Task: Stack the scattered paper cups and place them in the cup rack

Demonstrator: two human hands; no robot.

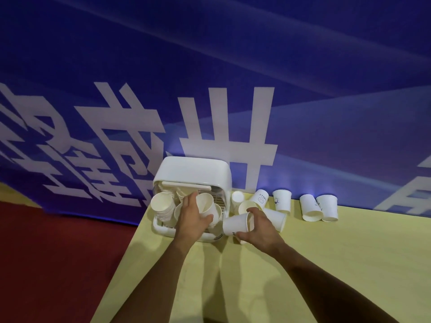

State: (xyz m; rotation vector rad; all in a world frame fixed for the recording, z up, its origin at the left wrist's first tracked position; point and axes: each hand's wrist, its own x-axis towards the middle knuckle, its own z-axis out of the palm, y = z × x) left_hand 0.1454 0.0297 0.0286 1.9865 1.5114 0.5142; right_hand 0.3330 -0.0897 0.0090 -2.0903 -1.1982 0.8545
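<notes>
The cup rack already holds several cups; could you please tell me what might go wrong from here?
The cup rack stands by the table edge, so a push from the left hand seating its cup may shove it off. That cup may also topple the tilted stack. The right hand, gripping a sideways cup, could knock the loose cups nearby.

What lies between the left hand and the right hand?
In the head view, a paper cup on its side, gripped by the right hand; its base points toward the left hand, which holds another cup.
</notes>
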